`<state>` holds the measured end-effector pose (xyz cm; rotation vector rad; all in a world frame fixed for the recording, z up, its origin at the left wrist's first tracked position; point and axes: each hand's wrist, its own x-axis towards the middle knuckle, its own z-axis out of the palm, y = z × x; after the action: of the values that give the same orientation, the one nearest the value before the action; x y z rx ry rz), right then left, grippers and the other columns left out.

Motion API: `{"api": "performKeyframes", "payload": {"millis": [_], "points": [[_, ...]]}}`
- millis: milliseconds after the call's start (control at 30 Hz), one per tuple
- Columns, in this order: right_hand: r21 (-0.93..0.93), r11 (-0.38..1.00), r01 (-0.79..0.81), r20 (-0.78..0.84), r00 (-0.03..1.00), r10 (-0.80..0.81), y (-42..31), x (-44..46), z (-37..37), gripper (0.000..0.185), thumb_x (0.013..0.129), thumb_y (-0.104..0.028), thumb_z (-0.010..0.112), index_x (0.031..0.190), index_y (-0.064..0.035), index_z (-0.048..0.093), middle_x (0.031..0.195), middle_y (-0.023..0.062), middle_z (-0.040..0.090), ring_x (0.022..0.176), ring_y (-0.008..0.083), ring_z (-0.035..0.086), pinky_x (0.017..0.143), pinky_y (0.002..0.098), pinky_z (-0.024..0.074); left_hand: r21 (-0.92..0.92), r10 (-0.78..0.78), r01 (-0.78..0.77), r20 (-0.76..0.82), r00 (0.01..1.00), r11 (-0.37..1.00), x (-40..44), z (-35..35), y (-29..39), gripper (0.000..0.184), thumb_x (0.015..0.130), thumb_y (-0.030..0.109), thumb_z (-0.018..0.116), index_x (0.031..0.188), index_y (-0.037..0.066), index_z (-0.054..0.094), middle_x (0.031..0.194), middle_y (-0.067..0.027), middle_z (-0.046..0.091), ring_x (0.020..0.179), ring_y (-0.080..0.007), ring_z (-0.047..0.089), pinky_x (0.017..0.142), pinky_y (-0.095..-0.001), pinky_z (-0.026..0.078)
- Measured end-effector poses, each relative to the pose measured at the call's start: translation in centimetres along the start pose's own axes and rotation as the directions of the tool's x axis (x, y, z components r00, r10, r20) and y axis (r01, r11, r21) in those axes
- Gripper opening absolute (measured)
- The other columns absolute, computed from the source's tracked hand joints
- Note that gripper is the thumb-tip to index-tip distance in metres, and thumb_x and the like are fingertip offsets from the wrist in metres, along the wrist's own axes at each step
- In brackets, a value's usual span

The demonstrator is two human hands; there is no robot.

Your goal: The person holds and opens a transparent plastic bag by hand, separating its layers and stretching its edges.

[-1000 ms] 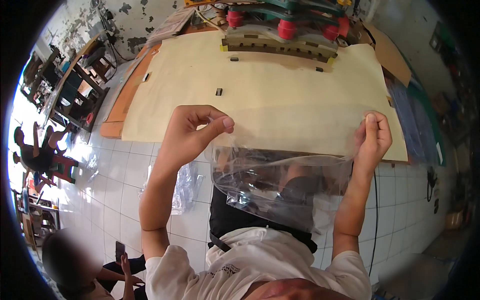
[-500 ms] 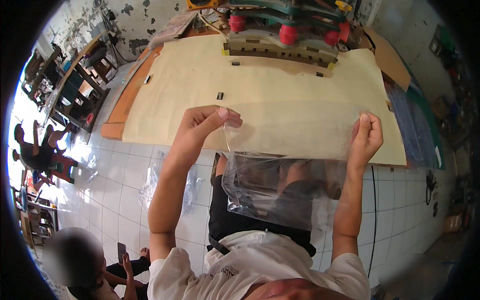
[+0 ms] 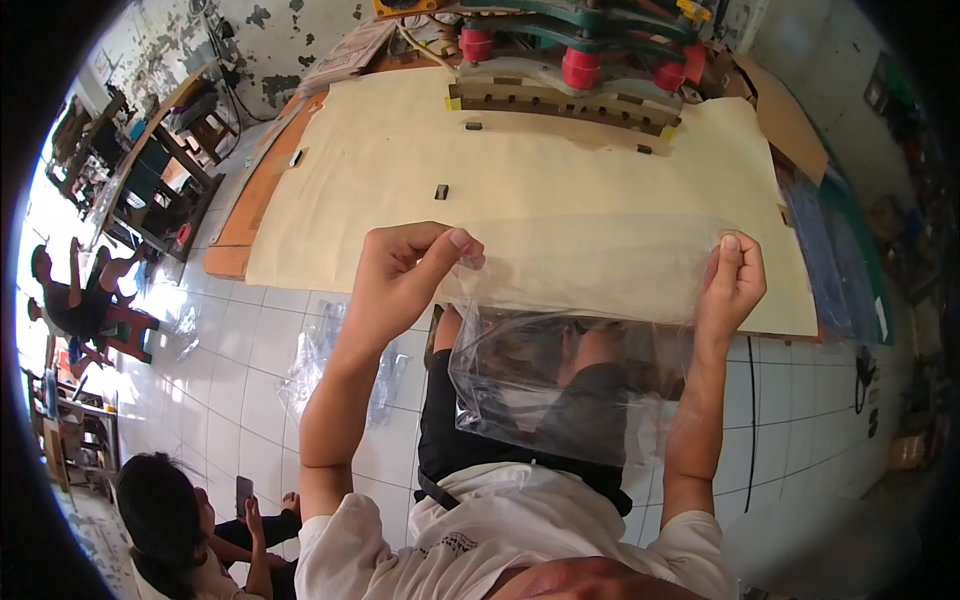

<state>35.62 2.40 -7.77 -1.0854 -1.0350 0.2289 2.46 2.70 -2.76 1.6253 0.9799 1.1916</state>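
Note:
A clear plastic sheet (image 3: pixel 540 390) is stretched between my two hands and droops over my lap. My left hand (image 3: pixel 415 268) pinches its upper left corner between thumb and fingers. At the upper right corner, my right hand (image 3: pixel 736 280) grips it in the same way, thumb on top. The sheet's upper part hangs over the near edge of the table's cream covering (image 3: pixel 370 150). Whether it is one layer or a bag, I cannot tell.
A green machine with red knobs (image 3: pixel 580 68) stands at the table's back. Small black pieces (image 3: pixel 441 192) lie on the covering. More clear plastic is at the table's right end (image 3: pixel 830 260) and on the floor (image 3: pixel 325 365). A seated person (image 3: pixel 165 520) holds a phone (image 3: pixel 244 495).
My left hand has come down slightly, and the top edge of the plastic sheet has dropped a little with it. Both hands keep their pinch. My right hand has barely moved.

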Motion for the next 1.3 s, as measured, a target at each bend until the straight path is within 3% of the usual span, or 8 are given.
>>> {"api": "performKeyframes", "payload": {"millis": [200,400,467,567,667,867,1200,1300], "points": [[0.045,0.998,-0.038,0.002,0.999,0.038,-0.7,0.0,0.1,0.016,0.096,-0.014,0.054,0.089,-0.0001,0.059,0.066,-0.0042,0.049,0.055,0.0012,0.039,0.048,0.0155,0.0305,-0.016,0.029,-0.029,0.004,1.000,0.999,0.3,-0.5,-0.1,0.027,0.093,0.016,0.060,0.084,-0.009,0.068,0.077,-0.0095,0.069,0.075,-0.0134,0.063,0.073,-0.0269,0.050],[0.096,0.994,-0.059,0.015,0.998,0.058,-1.0,0.0,0.3,0.016,0.095,-0.015,0.054,0.088,-0.0016,0.058,0.064,-0.0060,0.045,0.053,0.0000,0.035,0.045,0.0149,0.0264,-0.032,-0.092,0.102,0.215,0.972,0.994,1.0,-2.4,0.4,0.019,0.090,0.010,0.062,0.088,-0.008,0.069,0.080,-0.0091,0.070,0.077,-0.0113,0.064,0.076,-0.0248,0.051],[0.102,0.994,-0.045,0.020,0.999,0.044,-1.2,0.0,0.4,0.016,0.095,-0.016,0.054,0.088,-0.0021,0.058,0.064,-0.0071,0.042,0.052,-0.0006,0.032,0.045,0.0150,0.0239,-0.029,-0.086,0.098,0.282,0.956,0.995,1.2,-3.0,0.4,0.015,0.087,0.008,0.065,0.085,-0.006,0.070,0.082,-0.0121,0.070,0.079,-0.0156,0.066,0.078,-0.0271,0.051],[0.075,0.996,-0.057,0.015,0.998,0.056,-1.7,0.1,0.5,0.018,0.096,-0.018,0.054,0.088,-0.0021,0.058,0.062,-0.0069,0.042,0.051,-0.0005,0.031,0.044,0.0154,0.0234,-0.019,-0.102,0.112,0.282,0.954,0.994,1.3,-3.1,0.8,0.013,0.086,0.005,0.064,0.088,-0.006,0.070,0.081,-0.0079,0.070,0.077,-0.0097,0.063,0.075,-0.0236,0.051],[0.070,0.995,-0.067,0.031,0.997,0.065,-1.8,0.1,0.4,0.017,0.095,-0.016,0.054,0.086,-0.0019,0.057,0.063,-0.0044,0.047,0.052,0.0007,0.037,0.043,0.0159,0.0270,0.008,-0.110,0.111,0.250,0.962,0.994,1.3,-3.1,0.6,0.015,0.086,0.008,0.066,0.085,-0.006,0.070,0.081,-0.0119,0.070,0.078,-0.0153,0.066,0.076,-0.0266,0.052],[0.023,0.997,-0.075,0.044,0.996,0.074,-1.7,-0.1,0.5,0.018,0.095,-0.016,0.054,0.086,-0.0016,0.057,0.060,-0.0038,0.046,0.049,0.0016,0.036,0.043,0.0171,0.0268,0.014,-0.124,0.123,0.176,0.977,0.992,1.4,-2.9,0.2,0.016,0.087,0.008,0.065,0.085,-0.007,0.068,0.080,-0.0102,0.069,0.077,-0.0155,0.066,0.076,-0.0274,0.052],[-0.023,0.999,-0.049,0.022,0.999,0.050,-1.1,0.5,1.2,0.016,0.095,-0.013,0.053,0.086,-0.0005,0.058,0.061,-0.0028,0.049,0.054,0.0022,0.039,0.048,0.0182,0.0302,0.134,-0.038,0.023,0.108,0.993,0.991,2.2,-2.3,-0.3,0.017,0.090,0.008,0.061,0.089,-0.008,0.066,0.079,-0.0086,0.068,0.074,-0.0121,0.064,0.071,-0.0241,0.050],[-0.030,0.999,-0.031,0.025,0.999,0.032,-1.0,0.8,1.3,0.016,0.094,-0.012,0.053,0.085,0.0002,0.059,0.062,-0.0023,0.049,0.056,0.0028,0.040,0.051,0.0188,0.0317,0.126,-0.021,0.009,0.095,0.995,0.992,2.6,-2.2,-0.5,0.015,0.089,0.003,0.059,0.091,-0.010,0.067,0.075,-0.0080,0.067,0.072,-0.0101,0.062,0.070,-0.0244,0.051]]}}
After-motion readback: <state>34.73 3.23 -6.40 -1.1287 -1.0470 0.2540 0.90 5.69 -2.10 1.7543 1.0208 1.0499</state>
